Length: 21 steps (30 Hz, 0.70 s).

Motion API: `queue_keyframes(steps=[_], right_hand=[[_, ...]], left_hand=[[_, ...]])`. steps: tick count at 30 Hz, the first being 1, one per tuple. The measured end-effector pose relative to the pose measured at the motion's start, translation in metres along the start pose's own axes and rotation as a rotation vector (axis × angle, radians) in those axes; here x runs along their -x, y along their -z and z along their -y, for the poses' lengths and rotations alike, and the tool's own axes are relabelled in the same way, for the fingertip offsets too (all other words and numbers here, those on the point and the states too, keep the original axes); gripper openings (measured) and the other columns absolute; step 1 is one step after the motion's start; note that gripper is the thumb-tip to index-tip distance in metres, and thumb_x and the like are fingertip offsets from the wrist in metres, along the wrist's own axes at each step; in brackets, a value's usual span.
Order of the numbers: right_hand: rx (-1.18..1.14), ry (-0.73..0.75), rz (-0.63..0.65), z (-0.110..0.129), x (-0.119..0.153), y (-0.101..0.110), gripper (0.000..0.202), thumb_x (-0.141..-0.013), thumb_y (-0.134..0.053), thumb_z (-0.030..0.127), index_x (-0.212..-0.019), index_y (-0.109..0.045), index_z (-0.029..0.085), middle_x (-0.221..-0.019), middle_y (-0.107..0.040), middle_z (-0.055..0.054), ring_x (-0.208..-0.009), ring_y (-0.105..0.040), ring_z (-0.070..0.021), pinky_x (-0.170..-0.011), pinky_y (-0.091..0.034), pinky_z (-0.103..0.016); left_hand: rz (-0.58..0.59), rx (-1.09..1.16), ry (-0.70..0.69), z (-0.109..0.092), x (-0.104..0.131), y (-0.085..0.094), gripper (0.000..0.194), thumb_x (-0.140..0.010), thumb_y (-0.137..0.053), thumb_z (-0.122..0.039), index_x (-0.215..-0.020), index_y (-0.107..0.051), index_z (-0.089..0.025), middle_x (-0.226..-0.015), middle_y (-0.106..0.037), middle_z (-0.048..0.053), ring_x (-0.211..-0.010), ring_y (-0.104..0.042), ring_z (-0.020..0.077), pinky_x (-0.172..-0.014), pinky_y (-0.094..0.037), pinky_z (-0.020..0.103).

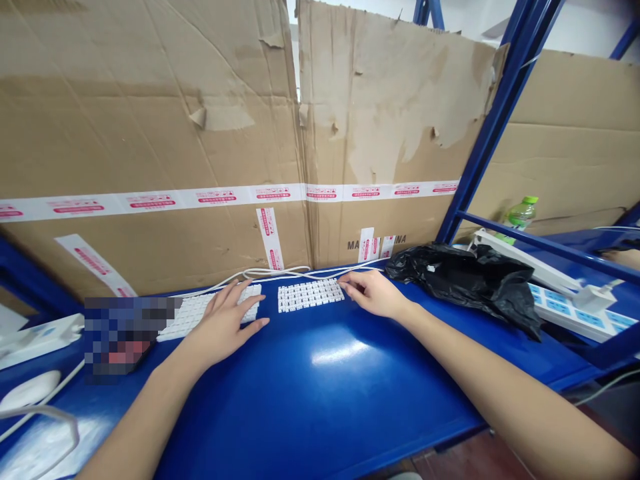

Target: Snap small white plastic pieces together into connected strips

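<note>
Two groups of small white pieces set in close rows lie on the blue tabletop [300, 400]; what kind they are is too small to tell. My left hand [225, 323] rests palm down over the left group [185, 313], its fingers spread and covering part of it. At the far right end of the other group [310, 295], my right hand [373, 291] has thumb and forefinger pinched together by the last pieces. Whatever sits between those fingertips is hidden.
White cables [270, 272] run behind the rows along the cardboard wall [200, 147]. A crumpled black plastic bag [465, 280] lies to the right, near a power strip [575, 310] and a green-capped bottle [520, 217]. At left are a blurred-out item [125, 340] and a white mouse-like object [30, 391].
</note>
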State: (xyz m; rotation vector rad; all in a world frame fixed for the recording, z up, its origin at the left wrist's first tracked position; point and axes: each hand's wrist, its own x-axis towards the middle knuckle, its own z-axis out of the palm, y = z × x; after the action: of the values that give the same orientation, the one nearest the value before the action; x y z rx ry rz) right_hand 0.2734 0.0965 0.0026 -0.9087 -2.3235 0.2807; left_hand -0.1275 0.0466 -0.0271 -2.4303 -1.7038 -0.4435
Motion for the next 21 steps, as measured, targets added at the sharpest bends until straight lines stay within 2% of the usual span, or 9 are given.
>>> queue_keyframes(steps=[4,7,14,21], right_hand=[[0.002,0.000,0.001,0.0001,0.0001,0.0001,0.025,-0.107,-0.055,0.026,-0.111,-0.079,0.019,-0.095,-0.083,-0.006,-0.079,-0.074,-0.0192,-0.078,-0.052,-0.029],[0.007,0.000,0.007,-0.0003,0.0002,0.0008,0.025,-0.106,-0.056,0.026,-0.112,-0.079,0.019,-0.093,-0.082,-0.006,-0.079,-0.073,-0.0194,-0.078,-0.052,-0.030],[0.021,0.001,0.018,0.0014,0.0004,0.0028,0.028,-0.108,-0.054,0.030,-0.113,-0.078,0.019,-0.091,-0.082,-0.006,-0.079,-0.073,-0.0199,-0.078,-0.053,-0.031],[0.014,0.009,0.025,0.0043,0.0004,0.0031,0.023,-0.105,-0.057,0.025,-0.111,-0.078,0.018,-0.084,-0.079,-0.004,-0.069,-0.067,-0.0164,-0.071,-0.048,-0.028]], left_hand=[[-0.031,0.036,-0.054,0.0040,-0.0013,-0.0005,0.050,-0.102,-0.058,-0.065,-0.126,-0.081,-0.028,-0.170,-0.050,0.014,-0.161,-0.037,0.0474,-0.129,-0.034,0.067],[-0.023,0.036,-0.056,0.0059,-0.0018,-0.0005,0.047,-0.102,-0.057,-0.062,-0.118,-0.083,-0.025,-0.167,-0.054,0.016,-0.160,-0.039,0.0484,-0.129,-0.034,0.067],[-0.032,0.023,-0.057,0.0064,-0.0021,-0.0018,0.054,-0.103,-0.056,-0.061,-0.137,-0.075,-0.024,-0.166,-0.055,0.017,-0.159,-0.040,0.0465,-0.127,-0.038,0.066],[-0.038,0.009,-0.061,0.0082,-0.0027,-0.0035,0.049,-0.103,-0.054,-0.062,-0.125,-0.080,-0.026,-0.164,-0.056,0.016,-0.157,-0.043,0.0465,-0.125,-0.040,0.067]])
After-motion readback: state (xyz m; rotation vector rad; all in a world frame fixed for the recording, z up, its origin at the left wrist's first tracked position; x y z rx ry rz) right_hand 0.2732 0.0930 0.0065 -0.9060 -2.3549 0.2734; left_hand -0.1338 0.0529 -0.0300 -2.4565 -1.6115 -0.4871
